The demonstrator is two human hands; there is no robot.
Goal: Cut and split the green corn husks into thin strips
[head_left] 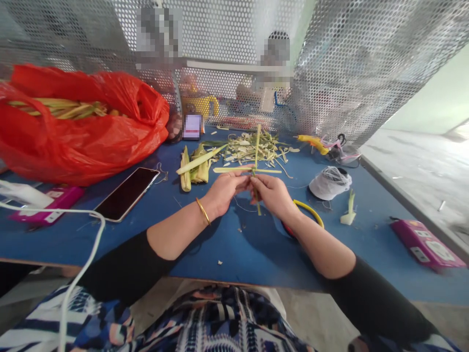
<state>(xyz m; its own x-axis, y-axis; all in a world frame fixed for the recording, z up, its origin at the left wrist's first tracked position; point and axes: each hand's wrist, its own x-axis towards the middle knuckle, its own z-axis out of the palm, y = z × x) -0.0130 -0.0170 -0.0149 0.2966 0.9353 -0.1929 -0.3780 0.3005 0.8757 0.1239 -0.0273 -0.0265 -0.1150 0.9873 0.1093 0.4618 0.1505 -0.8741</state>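
Both my hands meet over the middle of the blue table, gripping a cross of thin green leaf strips (258, 146). One strip runs away from me and another lies sideways, and they meet at my fingertips. My left hand (223, 191) pinches the cross from the left, a gold bangle (202, 211) on its wrist. On the right, my right hand (270, 192) closes thumb and fingers on it near the crossing. A short end of strip hangs below the fingers. Partly under my right forearm lie scissors with a yellow handle (309, 211).
Leaf scraps (252, 146) are piled behind my hands, beside cut stalk pieces (200, 166). At left are a red plastic bag (91, 146), a phone (126, 194) and a white cable (97, 244). A white thread spool (330, 183) and a magenta box (427, 242) lie right. Perforated metal panels (234, 29) stand behind.
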